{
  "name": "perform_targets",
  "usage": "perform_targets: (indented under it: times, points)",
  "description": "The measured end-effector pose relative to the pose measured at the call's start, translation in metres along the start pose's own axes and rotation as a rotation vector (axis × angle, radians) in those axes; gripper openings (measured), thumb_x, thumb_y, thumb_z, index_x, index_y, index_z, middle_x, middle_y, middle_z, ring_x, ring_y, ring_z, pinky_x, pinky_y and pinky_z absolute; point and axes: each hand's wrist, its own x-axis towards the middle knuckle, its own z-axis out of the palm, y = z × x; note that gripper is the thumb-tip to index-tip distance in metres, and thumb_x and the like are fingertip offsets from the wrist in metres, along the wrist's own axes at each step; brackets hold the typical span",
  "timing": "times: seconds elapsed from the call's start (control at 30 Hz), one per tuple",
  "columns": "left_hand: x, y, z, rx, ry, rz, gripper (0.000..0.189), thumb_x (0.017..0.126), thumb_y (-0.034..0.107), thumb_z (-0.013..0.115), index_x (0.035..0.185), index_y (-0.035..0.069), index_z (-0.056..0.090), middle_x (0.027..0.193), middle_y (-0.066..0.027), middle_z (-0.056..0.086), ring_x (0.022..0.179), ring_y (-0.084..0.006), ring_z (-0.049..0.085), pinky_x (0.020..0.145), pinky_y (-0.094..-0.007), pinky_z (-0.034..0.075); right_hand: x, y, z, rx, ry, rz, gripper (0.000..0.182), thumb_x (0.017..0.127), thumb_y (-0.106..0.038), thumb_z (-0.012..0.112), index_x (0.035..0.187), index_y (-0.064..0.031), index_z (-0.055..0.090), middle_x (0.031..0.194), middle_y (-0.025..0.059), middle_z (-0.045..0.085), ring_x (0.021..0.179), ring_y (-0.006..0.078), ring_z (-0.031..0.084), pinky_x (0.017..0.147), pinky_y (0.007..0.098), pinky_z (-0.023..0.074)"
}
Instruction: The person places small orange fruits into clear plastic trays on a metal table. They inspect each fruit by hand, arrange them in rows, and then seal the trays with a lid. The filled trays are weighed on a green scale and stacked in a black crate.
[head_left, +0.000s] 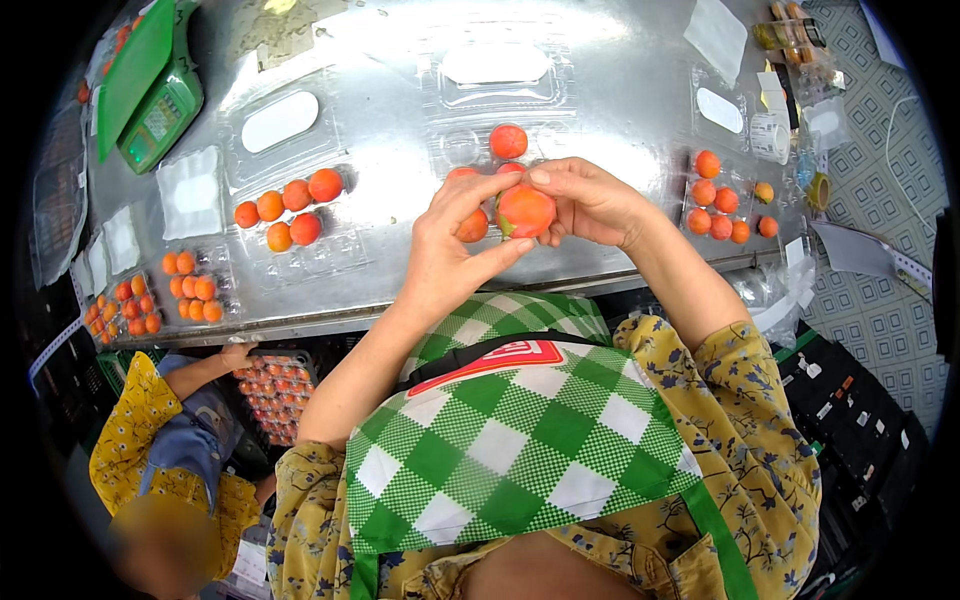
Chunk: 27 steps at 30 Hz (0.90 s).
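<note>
Both my hands hold one round orange-red fruit, seemingly a persimmon (526, 210), at the near side of the steel table. My left hand (454, 236) is at its left, the thumb along its lower edge. From the right, my right hand (596, 199) grips it with thumb and fingers. Green shows at the fruit's lower left. Just beyond and beside my hands, more fruits (508, 141) sit in an open clear plastic clamshell (454, 146), partly hidden by my left hand. Its lid (495, 94) bears a white oval label and lies folded back on the table.
Left are a partly filled clamshell (330, 251), a fuller one (232, 281), white pads (190, 191) and a green scale (161, 124). Another clamshell (686, 199), loose fruits (766, 226) and a label roll (770, 137) stand right. At lower left, a person holds a fruit-filled tray (276, 394).
</note>
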Motion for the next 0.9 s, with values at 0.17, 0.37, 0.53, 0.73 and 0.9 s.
perform_targets:
  times: [0.17,0.37,0.53,0.73,0.9]
  points:
    - [-0.012,0.001,0.001,-0.661,0.082,-0.359,0.044,0.083,0.023,0.07,0.121,0.005,0.057,0.113,-0.0079,0.062,0.101,-0.017,0.059,0.091,-0.0357,0.045,-0.01,-0.014,0.005,-0.476,0.206,-0.141,0.039,0.085,-0.035,0.065,0.105,-0.0014,0.062,0.092,0.006,0.066,0.071,0.0124,0.06,0.054,0.0245,0.0471]
    - [-0.013,0.009,0.0,-1.111,0.072,-0.705,0.056,0.092,0.052,0.049,0.124,0.006,0.049,0.115,-0.0095,0.061,0.1,-0.0174,0.061,0.084,-0.0331,0.045,-0.011,-0.014,0.035,-0.919,0.029,-0.75,0.066,0.069,-0.016,0.076,0.129,-0.0102,0.05,0.122,0.0074,0.054,0.109,0.0195,0.052,0.082,0.0327,0.0506]
    - [-0.013,0.004,0.0,-1.207,0.051,-0.771,0.055,0.093,0.052,0.045,0.128,0.01,0.044,0.115,-0.0091,0.06,0.102,-0.0185,0.06,0.082,-0.0342,0.047,-0.009,-0.008,0.048,-0.857,0.026,-0.617,0.062,0.07,-0.009,0.074,0.128,-0.0085,0.05,0.126,0.0087,0.051,0.117,0.0215,0.05,0.086,0.0314,0.0517]
    - [-0.017,-0.006,-0.002,-1.255,-0.06,-0.736,0.06,0.094,0.055,0.036,0.136,0.012,0.037,0.128,-0.0072,0.051,0.11,-0.019,0.056,0.087,-0.0365,0.048,-0.002,-0.002,0.043,-0.89,0.057,-0.705,0.054,0.072,-0.008,0.072,0.122,-0.0035,0.053,0.118,0.0084,0.055,0.108,0.0205,0.056,0.087,0.0314,0.0522]
    - [-0.019,0.001,0.005,-1.068,0.031,-0.592,0.056,0.093,0.047,0.047,0.135,0.01,0.039,0.126,-0.0081,0.053,0.111,-0.0187,0.055,0.091,-0.0361,0.046,-0.007,0.004,0.048,-0.765,0.174,-0.658,0.049,0.07,-0.011,0.075,0.115,-0.003,0.057,0.111,0.008,0.057,0.103,0.0188,0.058,0.083,0.0316,0.0521]
